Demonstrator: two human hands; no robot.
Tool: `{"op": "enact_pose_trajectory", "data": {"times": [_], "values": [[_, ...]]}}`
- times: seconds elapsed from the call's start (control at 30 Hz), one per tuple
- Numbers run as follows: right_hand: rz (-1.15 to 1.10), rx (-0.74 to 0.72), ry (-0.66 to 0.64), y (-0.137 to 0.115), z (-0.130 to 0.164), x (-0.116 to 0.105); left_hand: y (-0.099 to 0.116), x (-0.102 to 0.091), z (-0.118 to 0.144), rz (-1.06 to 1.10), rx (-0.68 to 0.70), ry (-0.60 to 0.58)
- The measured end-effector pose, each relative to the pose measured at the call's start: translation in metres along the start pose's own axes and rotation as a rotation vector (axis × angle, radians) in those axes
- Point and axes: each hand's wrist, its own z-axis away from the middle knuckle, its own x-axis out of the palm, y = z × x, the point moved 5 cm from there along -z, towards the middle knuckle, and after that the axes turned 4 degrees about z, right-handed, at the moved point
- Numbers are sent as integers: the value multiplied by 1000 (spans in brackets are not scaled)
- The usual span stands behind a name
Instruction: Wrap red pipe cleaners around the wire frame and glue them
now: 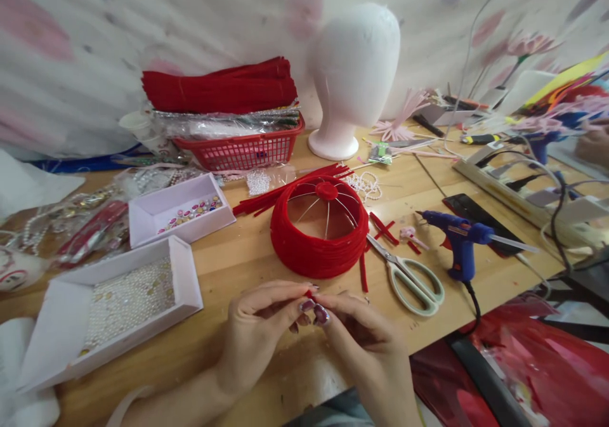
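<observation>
My left hand (259, 332) and my right hand (364, 335) meet fingertip to fingertip just above the near edge of the wooden table (247, 249). Between the pinched fingers sits a small red piece (309, 294), mostly hidden. Right behind the hands stands a round red frame (318, 227) wrapped in red chenille stems, with wire spokes and a red centre button. Loose red stems (280, 195) lie behind it, and short red offcuts (364, 275) lie beside it.
Scissors (412, 281) and a blue glue gun (459, 240) lie right of the frame. Left are a white tray of pearls (118, 303) and a tray of coloured gems (183, 211). Behind stand a red basket (240, 151) and a white foam head (354, 78).
</observation>
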Motion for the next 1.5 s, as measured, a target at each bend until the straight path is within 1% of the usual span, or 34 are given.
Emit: {"op": "enact_pose_trajectory", "data": {"times": [0.07, 0.2, 0.4, 0.5, 0.63, 0.83, 0.93, 1.03, 1.2, 1.27, 1.37, 1.5], "values": [[4, -7, -6, 0, 0, 0, 1, 0, 1, -15, 6, -4], [55, -67, -13, -1, 0, -2, 3, 1, 1, -14, 12, -12], [155, -205, -66, -3, -1, -3, 2, 1, 1, -2, 5, -7], [212, -249, -40, -6, -4, -4, 1, 2, 1, 8, 7, -19], [189, -285, 7, -15, -7, -4, 0, 3, 0, 29, 1, -39], [204, -267, -27, -16, -8, -3, -1, 3, 0, 30, -22, -50], [194, -257, -71, -14, -8, -5, -1, 3, 1, 13, -17, -55], [170, -252, -126, -15, -9, -7, 5, 3, 1, -28, 47, -75], [125, -244, -223, -15, -12, -7, 18, 3, -2, -158, 203, -90], [112, -214, -212, -11, -12, -8, 21, 3, -2, -208, 253, -90], [99, -178, -135, -3, -10, -10, 22, 1, -2, -256, 298, -52], [101, -178, -107, -4, -6, -7, 20, -1, 0, -219, 255, -32]]}}
